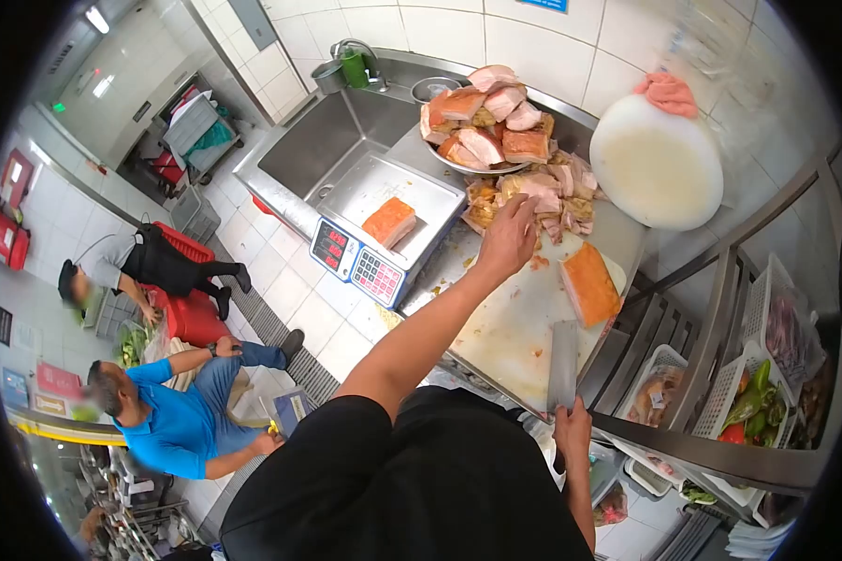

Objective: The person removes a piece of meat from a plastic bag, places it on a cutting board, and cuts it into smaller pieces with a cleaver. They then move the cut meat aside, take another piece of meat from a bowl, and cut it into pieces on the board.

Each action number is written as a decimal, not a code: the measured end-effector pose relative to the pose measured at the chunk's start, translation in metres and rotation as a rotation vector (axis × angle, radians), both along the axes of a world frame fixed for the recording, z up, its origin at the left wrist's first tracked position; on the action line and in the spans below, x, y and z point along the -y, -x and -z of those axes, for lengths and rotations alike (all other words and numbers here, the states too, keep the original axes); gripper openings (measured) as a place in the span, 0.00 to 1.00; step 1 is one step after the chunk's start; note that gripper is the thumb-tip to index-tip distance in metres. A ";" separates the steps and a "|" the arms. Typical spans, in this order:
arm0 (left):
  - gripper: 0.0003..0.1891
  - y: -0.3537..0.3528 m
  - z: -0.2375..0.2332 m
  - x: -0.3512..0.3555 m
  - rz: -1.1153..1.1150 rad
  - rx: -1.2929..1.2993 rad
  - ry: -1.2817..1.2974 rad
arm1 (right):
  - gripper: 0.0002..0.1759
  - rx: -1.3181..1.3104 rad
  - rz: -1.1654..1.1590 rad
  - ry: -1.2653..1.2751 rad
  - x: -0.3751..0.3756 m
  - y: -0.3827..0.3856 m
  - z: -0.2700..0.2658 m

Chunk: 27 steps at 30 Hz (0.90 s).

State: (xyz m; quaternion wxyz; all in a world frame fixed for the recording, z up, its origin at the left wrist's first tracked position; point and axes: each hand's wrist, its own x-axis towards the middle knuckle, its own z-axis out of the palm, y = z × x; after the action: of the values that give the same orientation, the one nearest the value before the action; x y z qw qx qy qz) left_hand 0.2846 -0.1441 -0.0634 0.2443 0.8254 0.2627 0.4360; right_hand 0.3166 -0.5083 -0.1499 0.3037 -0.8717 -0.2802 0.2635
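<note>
Black shirt fronts a scrap-flecked board bearing meat in a tiled kitchen.

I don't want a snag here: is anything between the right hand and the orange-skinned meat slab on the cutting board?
Only the cleaver that the right hand holds, its far end close to the slab. Nothing else visible is in between; the left hand is at the meat pile.
</note>
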 end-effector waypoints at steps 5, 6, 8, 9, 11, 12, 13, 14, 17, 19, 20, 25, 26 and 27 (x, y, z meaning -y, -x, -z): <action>0.14 0.053 -0.020 0.009 0.114 -0.164 0.105 | 0.17 -0.040 -0.016 0.066 -0.007 -0.005 -0.012; 0.13 0.067 -0.012 0.008 0.066 -0.129 0.043 | 0.17 -0.039 -0.015 0.063 -0.007 -0.005 -0.010; 0.12 0.096 0.006 -0.014 -0.025 -0.099 -0.088 | 0.18 -0.116 0.013 0.115 -0.006 -0.010 0.000; 0.11 0.113 0.008 -0.027 -0.072 -0.106 -0.154 | 0.18 -0.107 0.025 0.107 -0.003 -0.012 0.010; 0.15 0.145 0.003 -0.046 -0.333 -0.217 -0.185 | 0.18 0.024 -0.059 -0.023 0.005 -0.016 0.034; 0.21 0.162 0.006 -0.060 -0.402 -0.269 -0.242 | 0.18 0.024 -0.060 -0.006 0.005 -0.017 0.034; 0.28 0.175 0.010 -0.074 -0.472 -0.322 -0.299 | 0.18 0.031 -0.053 -0.010 0.005 -0.019 0.035; 0.28 0.183 0.010 -0.082 -0.468 -0.314 -0.302 | 0.18 0.022 -0.065 -0.001 0.005 -0.020 0.036; 0.40 0.192 0.008 -0.099 -0.502 -0.546 0.033 | 0.18 0.017 -0.070 0.025 0.006 -0.020 0.038; 0.46 0.187 0.006 -0.108 -0.452 -0.661 0.240 | 0.18 0.023 -0.060 0.041 0.000 -0.020 0.028; 0.44 0.183 0.006 -0.112 -0.462 -0.648 0.265 | 0.19 0.011 -0.057 0.055 -0.002 -0.019 0.022; 0.43 0.139 0.002 -0.118 -0.320 -0.536 0.254 | 0.20 0.038 -0.039 0.063 -0.013 -0.008 -0.017; 0.42 0.125 0.000 -0.116 -0.258 -0.509 0.214 | 0.20 0.010 -0.017 0.057 -0.014 -0.007 -0.020; 0.42 0.111 -0.006 -0.114 -0.196 -0.483 0.175 | 0.20 -0.018 0.004 0.051 -0.014 -0.005 -0.022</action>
State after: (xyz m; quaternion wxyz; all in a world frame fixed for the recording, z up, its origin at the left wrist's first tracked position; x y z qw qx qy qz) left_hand 0.1740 -0.0301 -0.0576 0.2017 0.8517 0.4287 0.2239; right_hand 0.3218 -0.4944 -0.1282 0.2844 -0.8774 -0.2687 0.2777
